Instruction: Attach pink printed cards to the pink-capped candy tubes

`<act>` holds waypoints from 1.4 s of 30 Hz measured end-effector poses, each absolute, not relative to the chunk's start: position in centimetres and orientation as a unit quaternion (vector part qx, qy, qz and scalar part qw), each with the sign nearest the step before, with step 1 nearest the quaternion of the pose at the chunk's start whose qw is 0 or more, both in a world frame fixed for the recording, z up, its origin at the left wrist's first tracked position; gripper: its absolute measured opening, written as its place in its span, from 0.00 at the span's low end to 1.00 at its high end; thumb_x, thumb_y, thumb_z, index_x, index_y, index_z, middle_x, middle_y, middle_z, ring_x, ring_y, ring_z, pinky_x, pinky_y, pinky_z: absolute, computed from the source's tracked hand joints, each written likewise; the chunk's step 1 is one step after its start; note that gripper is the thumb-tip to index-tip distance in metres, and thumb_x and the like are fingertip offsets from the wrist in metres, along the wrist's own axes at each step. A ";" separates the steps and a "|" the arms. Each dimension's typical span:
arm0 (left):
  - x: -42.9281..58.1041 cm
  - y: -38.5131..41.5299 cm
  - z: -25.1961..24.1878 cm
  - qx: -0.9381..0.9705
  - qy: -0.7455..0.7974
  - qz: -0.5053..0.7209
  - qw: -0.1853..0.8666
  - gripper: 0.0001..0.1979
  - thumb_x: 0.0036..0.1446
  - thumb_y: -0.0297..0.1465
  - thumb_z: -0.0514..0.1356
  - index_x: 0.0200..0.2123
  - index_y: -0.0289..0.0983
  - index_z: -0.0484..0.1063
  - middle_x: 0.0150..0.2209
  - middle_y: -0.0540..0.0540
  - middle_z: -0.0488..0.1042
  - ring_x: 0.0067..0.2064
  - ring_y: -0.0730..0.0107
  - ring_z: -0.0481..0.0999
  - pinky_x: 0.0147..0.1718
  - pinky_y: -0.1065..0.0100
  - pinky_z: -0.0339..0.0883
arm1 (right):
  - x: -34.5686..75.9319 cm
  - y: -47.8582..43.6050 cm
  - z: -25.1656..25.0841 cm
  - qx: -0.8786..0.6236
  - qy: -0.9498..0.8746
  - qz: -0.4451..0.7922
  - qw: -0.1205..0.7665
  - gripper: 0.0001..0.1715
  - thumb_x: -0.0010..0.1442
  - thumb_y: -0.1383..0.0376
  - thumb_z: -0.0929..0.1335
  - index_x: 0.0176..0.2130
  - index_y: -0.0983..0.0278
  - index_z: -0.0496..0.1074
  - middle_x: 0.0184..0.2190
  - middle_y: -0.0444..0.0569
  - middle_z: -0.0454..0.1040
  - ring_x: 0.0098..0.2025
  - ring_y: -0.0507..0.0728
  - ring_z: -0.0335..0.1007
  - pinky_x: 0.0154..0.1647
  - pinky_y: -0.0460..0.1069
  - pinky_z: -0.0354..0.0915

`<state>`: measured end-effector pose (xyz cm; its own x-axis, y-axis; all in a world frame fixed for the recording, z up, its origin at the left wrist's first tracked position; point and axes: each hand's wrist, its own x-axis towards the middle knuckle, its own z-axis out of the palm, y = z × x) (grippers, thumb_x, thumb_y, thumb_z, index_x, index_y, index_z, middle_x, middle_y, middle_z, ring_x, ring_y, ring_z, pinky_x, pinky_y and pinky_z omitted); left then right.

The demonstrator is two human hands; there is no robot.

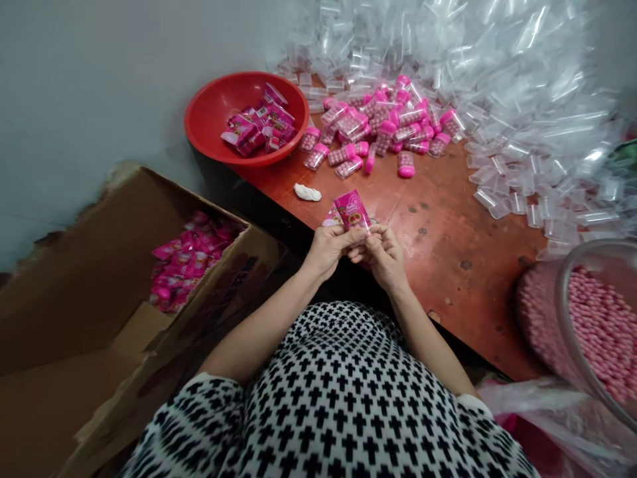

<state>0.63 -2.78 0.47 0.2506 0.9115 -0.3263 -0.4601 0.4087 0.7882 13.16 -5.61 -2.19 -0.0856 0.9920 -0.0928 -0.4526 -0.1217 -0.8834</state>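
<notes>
Pink packet [352,210] pinched btwn left hand [329,247] & right hand [383,255] fingertips; sticks up above both.

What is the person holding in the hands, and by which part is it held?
Both the left hand and the right hand pinch a small pink packet by its lower edge, between the fingertips; the printed upper part stands free above them.
</notes>
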 end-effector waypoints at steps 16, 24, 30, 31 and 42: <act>-12.0 -2.9 1.1 0.192 0.471 0.739 0.442 0.14 0.55 0.48 0.61 0.31 0.44 0.72 0.37 0.58 0.81 0.47 0.71 0.78 0.49 0.65 0.71 | 14.2 -3.7 -1.2 -0.466 -0.367 0.615 0.519 0.20 0.52 0.51 0.73 0.34 0.61 0.66 0.22 0.41 0.76 0.19 0.48 0.71 0.19 0.42 0.66; -1.0 -0.7 -3.8 0.708 0.544 0.378 0.244 0.19 0.50 0.36 0.68 0.47 0.41 0.77 0.58 0.40 0.71 0.64 0.48 0.62 0.65 0.47 0.45 | 15.6 -3.9 -1.5 -0.510 -0.372 0.574 0.521 0.19 0.53 0.52 0.73 0.32 0.62 0.67 0.21 0.40 0.75 0.19 0.48 0.69 0.19 0.42 0.65; -0.1 0.2 -5.7 0.734 0.551 0.351 0.186 0.09 0.58 0.34 0.61 0.41 0.43 0.79 0.57 0.44 0.72 0.64 0.51 0.62 0.65 0.46 0.44 | 16.2 -3.4 -1.3 -0.532 -0.394 0.557 0.501 0.19 0.53 0.51 0.73 0.31 0.63 0.68 0.23 0.41 0.74 0.20 0.47 0.68 0.20 0.42 0.65; -0.2 0.2 -5.8 0.732 0.547 0.362 0.184 0.09 0.59 0.34 0.60 0.40 0.43 0.79 0.57 0.45 0.72 0.64 0.53 0.62 0.65 0.46 0.44 | 16.1 -3.0 -1.4 -0.539 -0.392 0.552 0.500 0.20 0.52 0.50 0.73 0.33 0.62 0.68 0.24 0.41 0.74 0.21 0.47 0.67 0.20 0.42 0.64; -0.2 -1.0 -1.8 0.446 0.509 0.486 0.553 0.23 0.45 0.45 0.69 0.42 0.36 0.79 0.44 0.39 0.79 0.46 0.57 0.79 0.47 0.57 0.72 | 15.4 0.9 -1.5 -0.495 -0.423 0.581 0.488 0.28 0.46 0.58 0.76 0.43 0.60 0.65 0.21 0.35 0.69 0.19 0.47 0.62 0.17 0.41 0.58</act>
